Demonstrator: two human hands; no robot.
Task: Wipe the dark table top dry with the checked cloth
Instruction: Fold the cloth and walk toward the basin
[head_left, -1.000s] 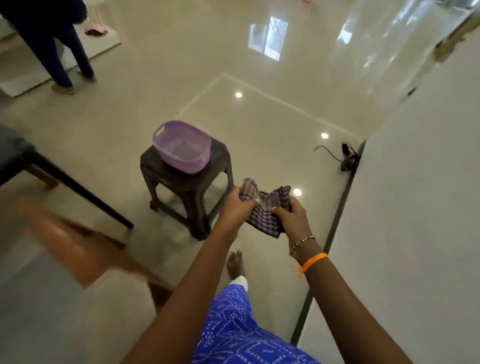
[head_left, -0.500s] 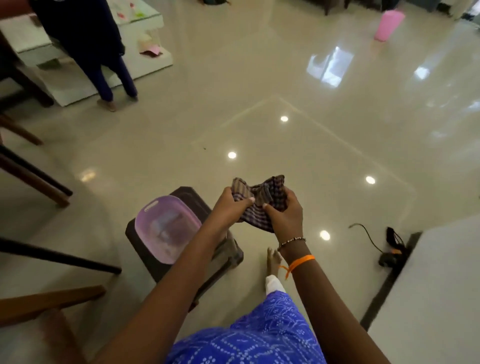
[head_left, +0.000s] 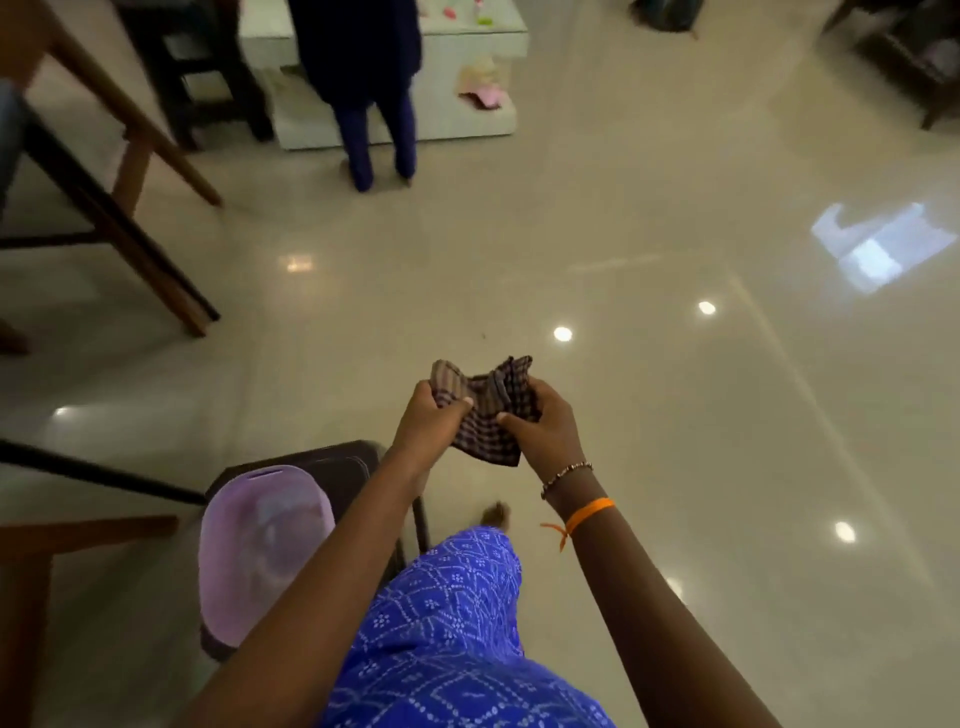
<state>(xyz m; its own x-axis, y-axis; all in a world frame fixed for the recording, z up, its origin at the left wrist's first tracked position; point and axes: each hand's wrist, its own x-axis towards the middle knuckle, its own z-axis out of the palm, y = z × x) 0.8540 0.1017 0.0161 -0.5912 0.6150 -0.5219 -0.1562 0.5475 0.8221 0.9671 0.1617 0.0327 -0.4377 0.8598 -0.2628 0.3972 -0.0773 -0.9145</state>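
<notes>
Checked cloth (head_left: 485, 415) bunched mid-air, left hand (head_left: 428, 421) and right hand (head_left: 540, 423) both clenched on it; table top unseen, direction undeterminable.

We see only part of the checked cloth (head_left: 488, 415): its side edges vanish inside the hands. Below it, the left forearm covers one side of the lilac basin (head_left: 260, 551) and much of the dark stool (head_left: 332, 462). Far beyond the cloth, the standing person (head_left: 363, 78) is cut off at the top edge and blurred.
</notes>
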